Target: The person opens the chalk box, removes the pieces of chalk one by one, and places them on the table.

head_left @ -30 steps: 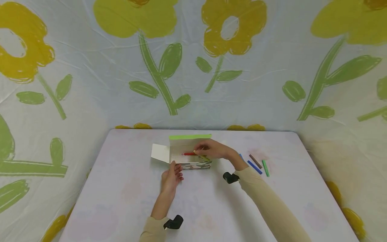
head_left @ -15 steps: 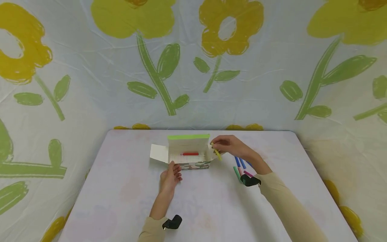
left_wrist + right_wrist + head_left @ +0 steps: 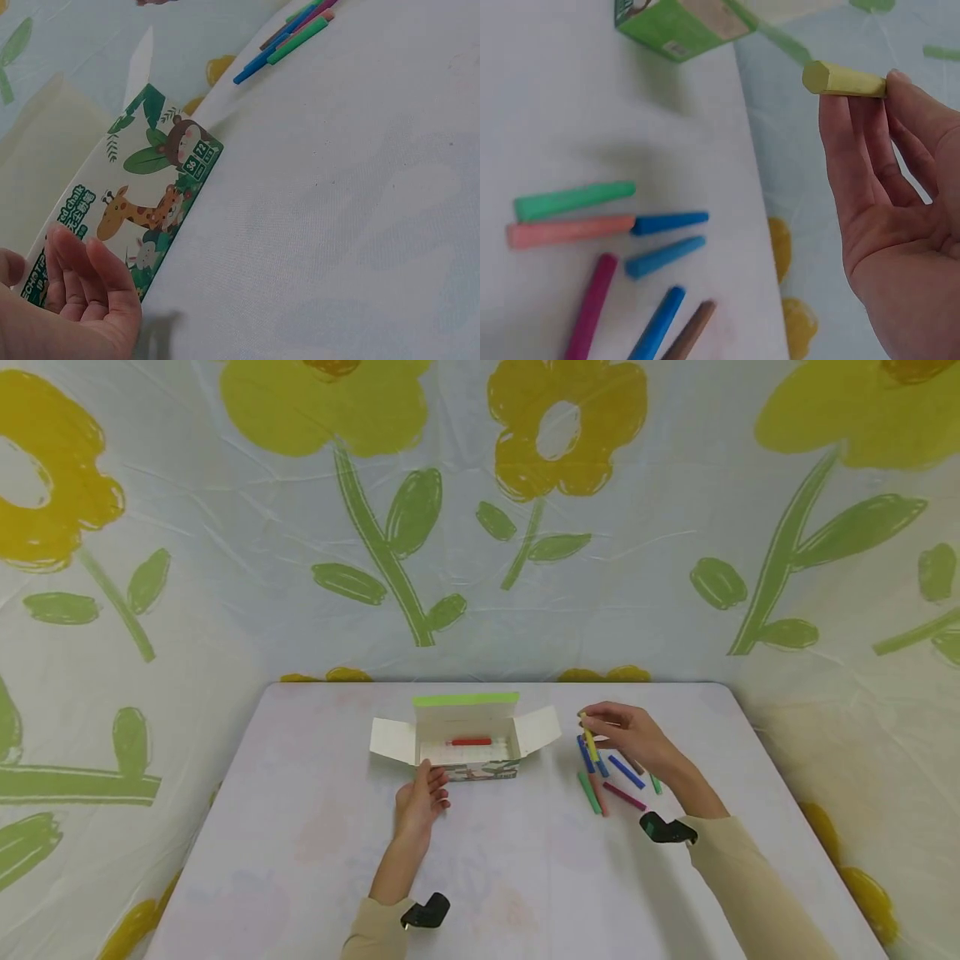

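A white and green chalk box (image 3: 487, 770) with animal pictures stands with its lid and side flaps raised. Inside, a red chalk stick (image 3: 471, 742) lies across a row of white ones. My left hand (image 3: 420, 806) holds the box at its front left corner, thumb at the top rim and bent fingers along the printed front (image 3: 169, 169). To the right of the box, my right hand (image 3: 637, 739) pinches a yellow chalk stick (image 3: 847, 80) between thumb and fingertips. It is raised above several loose sticks and overlaps some of them in the head view.
Below the right hand lie a green stick (image 3: 588, 793), a magenta stick (image 3: 624, 796), a blue stick (image 3: 626, 772), a brown stick (image 3: 690, 330) and a few others. The white table (image 3: 495, 877) meets a flower-printed cloth (image 3: 480, 635) at its back and sides.
My right hand has moved right from over the box to above the loose sticks, taking the yellow chalk stick along. The box's right flap now shows fully. My left hand stays at the box.
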`<state>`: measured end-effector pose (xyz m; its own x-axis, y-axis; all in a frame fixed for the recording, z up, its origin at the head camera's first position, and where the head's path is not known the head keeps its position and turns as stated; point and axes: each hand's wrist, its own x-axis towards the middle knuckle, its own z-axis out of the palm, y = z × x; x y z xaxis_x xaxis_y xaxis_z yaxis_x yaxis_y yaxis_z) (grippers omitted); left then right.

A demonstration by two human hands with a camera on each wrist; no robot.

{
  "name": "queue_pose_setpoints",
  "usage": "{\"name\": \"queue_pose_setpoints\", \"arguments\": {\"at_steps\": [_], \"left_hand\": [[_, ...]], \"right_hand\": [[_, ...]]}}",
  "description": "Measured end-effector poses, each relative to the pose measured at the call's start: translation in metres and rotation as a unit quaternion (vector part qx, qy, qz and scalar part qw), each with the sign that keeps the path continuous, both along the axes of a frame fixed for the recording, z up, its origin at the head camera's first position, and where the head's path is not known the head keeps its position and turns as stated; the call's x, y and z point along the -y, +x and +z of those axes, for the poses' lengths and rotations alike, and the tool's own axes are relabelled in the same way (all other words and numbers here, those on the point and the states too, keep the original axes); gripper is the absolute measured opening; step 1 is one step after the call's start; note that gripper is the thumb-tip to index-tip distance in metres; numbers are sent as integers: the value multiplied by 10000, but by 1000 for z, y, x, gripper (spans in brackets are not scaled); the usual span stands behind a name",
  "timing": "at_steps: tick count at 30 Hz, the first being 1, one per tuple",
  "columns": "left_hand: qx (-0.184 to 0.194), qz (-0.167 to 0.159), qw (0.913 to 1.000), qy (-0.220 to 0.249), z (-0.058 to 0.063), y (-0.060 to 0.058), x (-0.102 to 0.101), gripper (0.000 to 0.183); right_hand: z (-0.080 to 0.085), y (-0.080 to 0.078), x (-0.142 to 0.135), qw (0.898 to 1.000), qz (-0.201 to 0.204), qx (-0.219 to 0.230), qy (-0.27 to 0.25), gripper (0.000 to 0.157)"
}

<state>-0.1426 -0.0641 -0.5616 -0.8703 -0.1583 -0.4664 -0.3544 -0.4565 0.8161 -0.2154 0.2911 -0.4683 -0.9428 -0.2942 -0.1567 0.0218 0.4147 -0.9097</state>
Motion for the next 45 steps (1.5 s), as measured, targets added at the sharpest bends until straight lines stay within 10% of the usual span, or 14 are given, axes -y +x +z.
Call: {"name": "queue_pose_setpoints", "arguments": {"at_steps": [29,45], "left_hand": [[-33,-122,9999,-30,0,2,1,55],[29,-160,9997,-165,0,2,1,55]], "right_hand": [[-88,58,-119,9782,-1799,463,930,68],[-87,52,-105,9536,-2137,57,2118,42]]}}
